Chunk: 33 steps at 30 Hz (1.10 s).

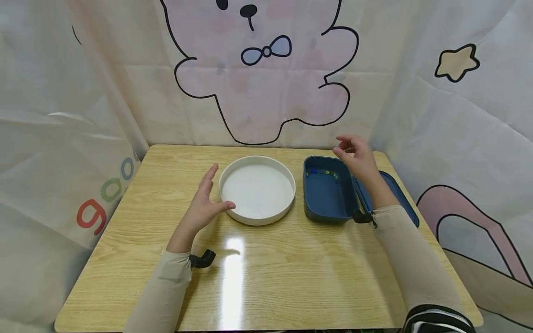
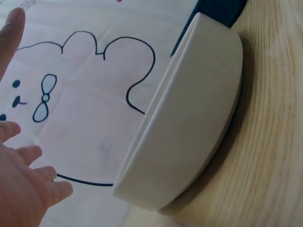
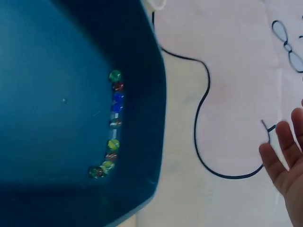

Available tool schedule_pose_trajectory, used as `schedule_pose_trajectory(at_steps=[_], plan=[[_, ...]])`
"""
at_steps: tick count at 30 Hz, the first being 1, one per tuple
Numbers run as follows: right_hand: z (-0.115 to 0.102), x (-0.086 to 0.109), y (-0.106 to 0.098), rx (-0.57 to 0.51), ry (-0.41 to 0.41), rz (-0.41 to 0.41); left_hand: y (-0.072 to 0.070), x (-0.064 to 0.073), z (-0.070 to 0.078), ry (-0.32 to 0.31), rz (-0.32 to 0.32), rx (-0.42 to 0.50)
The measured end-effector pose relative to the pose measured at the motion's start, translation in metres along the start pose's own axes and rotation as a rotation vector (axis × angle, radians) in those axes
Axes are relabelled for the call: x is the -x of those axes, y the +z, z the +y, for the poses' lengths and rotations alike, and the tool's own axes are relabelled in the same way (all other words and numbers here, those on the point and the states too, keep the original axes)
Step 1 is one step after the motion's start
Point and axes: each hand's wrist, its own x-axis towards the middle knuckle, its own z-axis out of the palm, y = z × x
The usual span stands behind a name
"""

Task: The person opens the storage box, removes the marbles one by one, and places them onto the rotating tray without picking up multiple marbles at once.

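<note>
Starting on your left: there's pale fabric hanging beside the worktop [image 1: 291, 282], with some coloured letters [image 1: 92, 216] printed on it. Then comes your left grip [image 1: 202, 200], spread wide with the thumb well away from the fingers, and it's got hold of nothing. In the head view your thumb overlaps the near-left rim of the white tray [image 1: 257, 190], but your left wrist cam shows that hand apart from the tray wall. You've also got a black wrist mount [image 1: 202, 259] sticking out by your left cuff.

The tray sits flat roughly mid-worktop, with the big cartoon animal [image 1: 258, 92] on the backdrop behind it. Next along, near the tray with a strip of bare wood between them, is your blue box [image 1: 329, 199]. The glass beads [image 3: 116, 107] are down inside it, in a rough line along the far wall, blue, green, yellowish and reddish ones.

Your right grip [image 1: 359, 157] hangs around the far right corner of that box, fingers loosely bent, gap between thumb and fingertips, and I can't see anything in it. What's in the way there is your own forearm, which covers a chunk of the blue lid [image 1: 399, 199] lying just right of the box. Far right is more printed fabric, with a star [image 1: 457, 63] up high.
</note>
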Motion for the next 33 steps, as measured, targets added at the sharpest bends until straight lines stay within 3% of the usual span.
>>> schedule_pose_trajectory(at_steps=[7,11,16,21,27,33], plan=[[0.019,-0.018,0.018,0.017,-0.027,-0.091,-0.002,0.004,-0.015,-0.001,0.007,0.214],[0.027,-0.025,0.025,0.038,-0.037,-0.155,-0.001,0.006,-0.022,-0.006,0.01,0.264],[0.038,-0.028,0.032,0.035,0.02,-0.29,0.002,0.009,-0.029,-0.107,0.018,0.204],[0.049,-0.032,0.039,0.037,0.095,-0.38,0.009,0.008,-0.028,-0.153,0.025,0.105],[0.06,-0.034,0.051,0.054,0.166,-0.44,0.018,0.008,-0.029,-0.116,-0.006,0.005],[0.069,-0.035,0.063,0.066,0.22,-0.484,0.024,0.007,-0.034,-0.086,0.035,0.003]])
